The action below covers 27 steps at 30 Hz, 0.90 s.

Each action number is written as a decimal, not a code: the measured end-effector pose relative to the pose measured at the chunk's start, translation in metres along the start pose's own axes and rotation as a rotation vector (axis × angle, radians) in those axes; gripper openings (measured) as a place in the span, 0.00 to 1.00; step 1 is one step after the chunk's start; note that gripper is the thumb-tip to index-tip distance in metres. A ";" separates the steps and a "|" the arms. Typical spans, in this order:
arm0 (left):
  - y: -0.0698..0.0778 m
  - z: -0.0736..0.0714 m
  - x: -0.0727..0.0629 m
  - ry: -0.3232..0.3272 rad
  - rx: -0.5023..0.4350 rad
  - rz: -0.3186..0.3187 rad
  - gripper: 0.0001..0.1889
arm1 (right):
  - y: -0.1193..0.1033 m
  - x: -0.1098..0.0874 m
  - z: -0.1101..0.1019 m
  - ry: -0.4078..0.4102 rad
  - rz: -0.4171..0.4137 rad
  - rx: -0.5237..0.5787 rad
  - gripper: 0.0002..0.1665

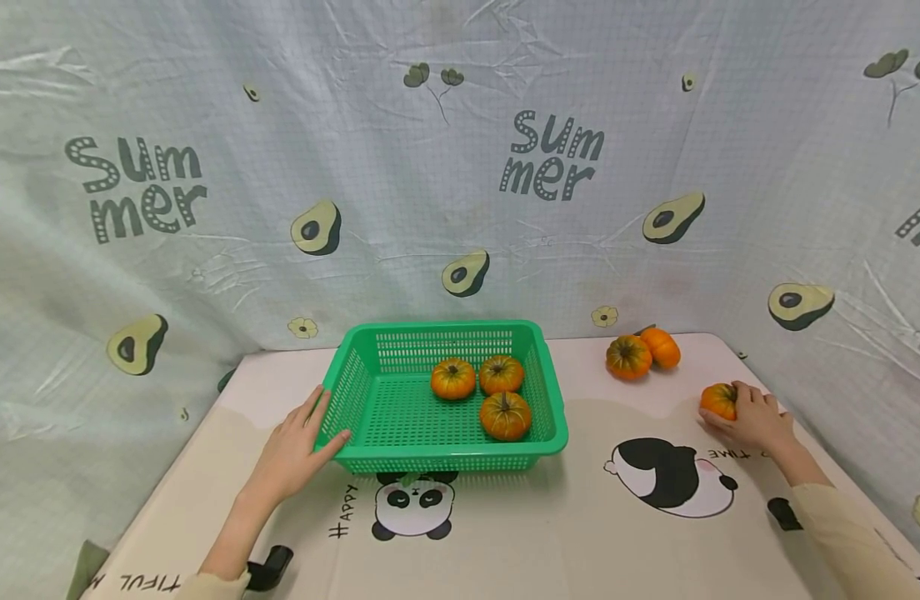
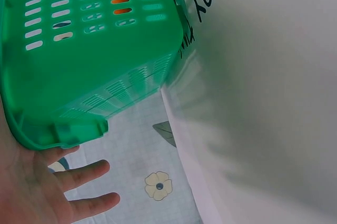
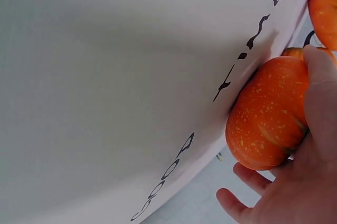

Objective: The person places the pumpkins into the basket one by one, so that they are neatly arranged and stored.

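A green plastic basket (image 1: 460,451) stands on the table with three small orange pumpkins (image 1: 506,416) in its right half. My left hand (image 1: 291,457) rests against the basket's left side, thumb by the front corner. Its fingers (image 2: 87,175) stretch out straight beyond the rim in the left wrist view. Over at the table's right side, my right hand (image 1: 760,422) holds another pumpkin (image 1: 718,401) between thumb and fingers. In the right wrist view this pumpkin (image 3: 268,113) shows speckled orange skin, low at the table, its far side hidden by the hand.
Two more pumpkins, one greenish orange (image 1: 628,357) and one brighter orange (image 1: 661,347), sit together at the back right. A patterned white curtain (image 1: 400,167) hangs behind and along both sides. The tabletop (image 1: 550,533) has printed pandas and lettering.
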<state>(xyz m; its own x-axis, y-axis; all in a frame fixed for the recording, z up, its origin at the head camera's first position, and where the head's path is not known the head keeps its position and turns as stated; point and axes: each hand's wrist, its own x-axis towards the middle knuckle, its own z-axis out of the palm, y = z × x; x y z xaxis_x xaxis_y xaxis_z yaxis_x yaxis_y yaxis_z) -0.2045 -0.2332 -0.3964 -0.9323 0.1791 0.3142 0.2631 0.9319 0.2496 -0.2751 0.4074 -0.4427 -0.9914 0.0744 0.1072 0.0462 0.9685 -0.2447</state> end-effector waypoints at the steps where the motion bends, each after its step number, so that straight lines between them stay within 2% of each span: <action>1: 0.000 0.000 0.000 0.000 0.001 -0.001 0.39 | 0.000 0.000 0.000 0.000 0.001 -0.002 0.55; 18: 0.000 -0.002 0.001 0.000 0.003 -0.003 0.38 | -0.004 0.001 0.004 0.046 -0.029 -0.058 0.50; 27: -0.001 -0.001 0.002 0.005 -0.001 0.005 0.38 | -0.005 0.002 0.002 0.042 -0.021 -0.064 0.51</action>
<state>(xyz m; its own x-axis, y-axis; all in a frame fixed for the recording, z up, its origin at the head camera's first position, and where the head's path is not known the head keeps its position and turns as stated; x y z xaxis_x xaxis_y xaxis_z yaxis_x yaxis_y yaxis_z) -0.2058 -0.2340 -0.3949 -0.9297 0.1820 0.3202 0.2679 0.9308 0.2487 -0.2773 0.4026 -0.4433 -0.9864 0.0626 0.1520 0.0346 0.9831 -0.1800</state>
